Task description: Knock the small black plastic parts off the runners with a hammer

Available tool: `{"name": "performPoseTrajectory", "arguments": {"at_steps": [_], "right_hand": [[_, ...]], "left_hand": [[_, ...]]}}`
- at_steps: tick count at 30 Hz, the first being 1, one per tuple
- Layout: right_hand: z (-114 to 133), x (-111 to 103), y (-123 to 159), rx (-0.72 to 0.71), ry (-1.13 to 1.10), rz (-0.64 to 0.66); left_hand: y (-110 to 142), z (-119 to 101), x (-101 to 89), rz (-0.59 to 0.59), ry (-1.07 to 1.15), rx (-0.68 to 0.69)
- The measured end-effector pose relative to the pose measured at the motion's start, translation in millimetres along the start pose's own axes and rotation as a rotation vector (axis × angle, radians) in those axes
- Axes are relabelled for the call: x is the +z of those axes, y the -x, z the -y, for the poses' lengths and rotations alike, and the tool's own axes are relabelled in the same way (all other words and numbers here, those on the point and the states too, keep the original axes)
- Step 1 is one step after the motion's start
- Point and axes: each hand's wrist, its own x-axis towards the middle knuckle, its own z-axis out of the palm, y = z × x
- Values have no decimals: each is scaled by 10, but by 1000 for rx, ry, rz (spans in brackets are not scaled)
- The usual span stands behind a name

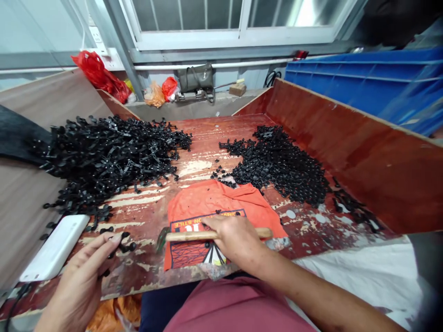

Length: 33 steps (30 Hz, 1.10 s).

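Between the thumb and fingers of my left hand (85, 272) are small black plastic pieces (128, 246), near the table's front left edge. My right hand (237, 235) is closed around a tool with a wooden handle (190, 236). The dark greenish end of that tool, at its left, is blurred, so its kind is unclear. Under the right hand lies an orange printed cloth (221, 196), with a few tiny black pieces on it beside the index finger. Part of the handle is hidden by the palm.
A large heap of black plastic parts (114, 157) lies left, and a heap of smaller ones (277, 166) right. A white phone-shaped device (57, 246) rests at the left. Wooden side boards (339, 138) border the worn red tabletop (204, 133). A blue crate (367, 83) stands behind.
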Motion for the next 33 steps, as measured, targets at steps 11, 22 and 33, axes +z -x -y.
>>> {"name": "performPoseTrajectory", "arguments": {"at_steps": [11, 22, 33], "right_hand": [[-662, -188, 680, 210, -410, -199], [-666, -76, 815, 203, -429, -122], [-478, -83, 868, 13, -283, -267]], "left_hand": [[-36, -58, 1088, 561, -807, 485], [-68, -3, 1344, 530, -1030, 512], [-101, 0, 1342, 532, -1049, 503]]}}
